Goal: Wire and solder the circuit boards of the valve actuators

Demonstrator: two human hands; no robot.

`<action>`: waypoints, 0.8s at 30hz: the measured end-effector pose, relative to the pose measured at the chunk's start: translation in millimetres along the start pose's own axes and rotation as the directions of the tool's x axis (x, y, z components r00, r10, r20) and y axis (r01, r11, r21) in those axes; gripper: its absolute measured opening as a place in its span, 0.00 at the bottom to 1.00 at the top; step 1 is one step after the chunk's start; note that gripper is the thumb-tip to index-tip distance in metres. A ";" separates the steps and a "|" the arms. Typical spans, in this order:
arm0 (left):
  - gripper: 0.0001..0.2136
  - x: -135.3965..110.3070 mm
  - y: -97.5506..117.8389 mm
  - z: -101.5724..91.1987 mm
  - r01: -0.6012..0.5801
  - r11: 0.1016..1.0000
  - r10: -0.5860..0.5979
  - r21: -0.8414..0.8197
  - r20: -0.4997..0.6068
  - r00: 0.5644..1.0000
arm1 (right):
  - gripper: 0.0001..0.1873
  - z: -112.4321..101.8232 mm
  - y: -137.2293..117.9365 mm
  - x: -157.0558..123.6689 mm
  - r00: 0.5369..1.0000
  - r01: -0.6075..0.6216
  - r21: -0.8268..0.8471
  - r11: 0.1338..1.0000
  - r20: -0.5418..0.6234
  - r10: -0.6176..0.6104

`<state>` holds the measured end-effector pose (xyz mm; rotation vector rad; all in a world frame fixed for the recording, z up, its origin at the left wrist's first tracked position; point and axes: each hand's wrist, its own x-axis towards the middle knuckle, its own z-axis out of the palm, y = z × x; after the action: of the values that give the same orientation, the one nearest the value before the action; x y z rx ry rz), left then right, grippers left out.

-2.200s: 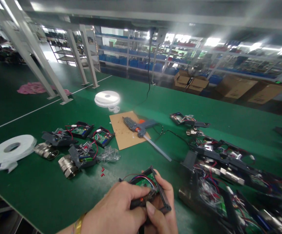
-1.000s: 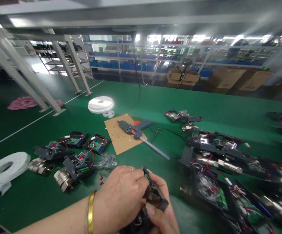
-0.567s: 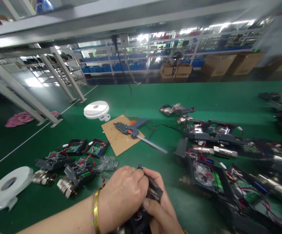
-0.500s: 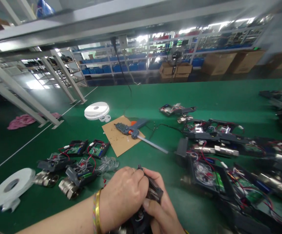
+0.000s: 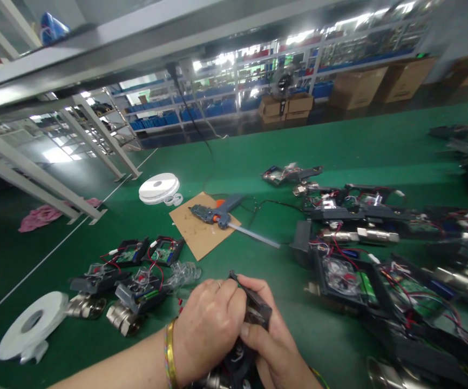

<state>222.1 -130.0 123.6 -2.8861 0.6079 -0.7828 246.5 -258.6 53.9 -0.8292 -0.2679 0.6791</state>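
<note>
Both of my hands are closed on a black plastic housing (image 5: 258, 309) at the bottom middle. My left hand (image 5: 213, 321), with a gold bangle at its wrist, lies over the housing's left side and hides much of it. From the right, my right hand (image 5: 270, 335) wraps round the other side, its thumb pressed on the near face. A metal fitting shows in part below the hands. Left of them lie opened black housings (image 5: 140, 289) with circuit boards, red wires and metal fittings (image 5: 124, 317), beside some clear plastic parts (image 5: 183, 274).
A glue gun (image 5: 217, 210) with a clear glue stick rests on a cardboard sheet (image 5: 199, 243). White tape rolls (image 5: 158, 186) and another tape roll (image 5: 35, 327) lie to the left. Several wired black housings (image 5: 351, 281) cover the right side of the green table (image 5: 234, 156).
The camera view has tilted and shifted slightly, so the items at left appear further right. Both hands keep their hold on the housing, with little visible movement.
</note>
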 end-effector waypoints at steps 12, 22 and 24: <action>0.10 -9.5 1.5 8.1 0.164 0.982 -0.164 -0.091 0.011 0.986 | 0.33 2.7 -2.4 0.2 1.000 -0.007 -0.006 1.000 0.000 0.007; 0.08 -2.9 -12.9 -5.7 0.454 0.737 -0.346 -0.500 0.299 0.890 | 0.30 14.0 -19.5 -4.9 0.996 -0.084 0.163 0.983 -0.018 0.088; 0.06 0.0 -15.5 -8.6 0.499 0.699 -0.364 -0.512 0.346 0.865 | 0.30 12.1 -18.4 -4.4 0.996 -0.090 0.170 0.981 -0.012 0.094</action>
<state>223.2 -115.7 133.9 -3.7110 0.1302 -0.3130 245.7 -263.2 75.8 -0.6879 -0.1521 0.7692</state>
